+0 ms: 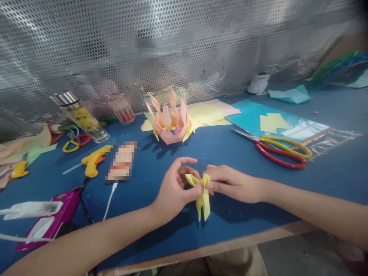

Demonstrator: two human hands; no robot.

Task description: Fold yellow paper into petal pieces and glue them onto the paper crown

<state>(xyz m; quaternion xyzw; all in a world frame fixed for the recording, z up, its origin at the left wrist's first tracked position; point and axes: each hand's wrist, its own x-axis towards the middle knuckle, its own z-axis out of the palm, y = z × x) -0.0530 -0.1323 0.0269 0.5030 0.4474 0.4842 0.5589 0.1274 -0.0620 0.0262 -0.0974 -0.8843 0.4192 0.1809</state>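
Observation:
Between my two hands is a folded yellow paper piece [206,205], its two pointed ends hanging down and shorter flaps sticking up. My left hand [179,184] pinches it between thumb and fingers, with the index finger stretched out above. From the other side, my right hand [230,180] grips the same paper with bent fingers; its fingertips are partly hidden. Beyond my hands stands a crown-shaped folded paper piece [169,134] in peach, pink and yellow, with several upright points.
Red-and-yellow-handled scissors [281,153] lie to the right beside a blue sheet [253,111]. A yellow glue gun [93,161], a purple power strip [64,214] and a tilted clear bottle [83,119] are at left. A perforated metal panel [184,46] closes off the back.

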